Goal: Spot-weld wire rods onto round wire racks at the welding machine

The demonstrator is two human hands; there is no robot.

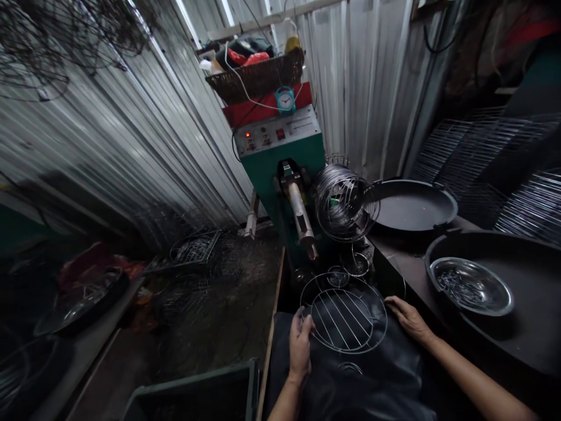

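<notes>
A round wire rack point(343, 318) with parallel bars inside two rings lies above a dark sheet point(372, 380). My left hand point(300, 345) is closed on the rack's left edge, thumb and fingers pinching the wire. At the right, my right hand point(407, 318) has its fingers together near the rack's rim, at the lower end of a thin curved wire point(404, 283). Beyond the rack stands a green machine point(280, 152) with a metal arm point(300, 213) angled down toward it. Small curved metal pieces point(350, 368) rest on the dark sheet.
A wire bundle point(344, 204) hangs right of the machine arm. Farther right are a large dark pan point(412, 204) and another pan point(534, 316) holding a steel bowl point(499, 292) of small metal pieces. A green crate point(197, 383) stands at the lower left.
</notes>
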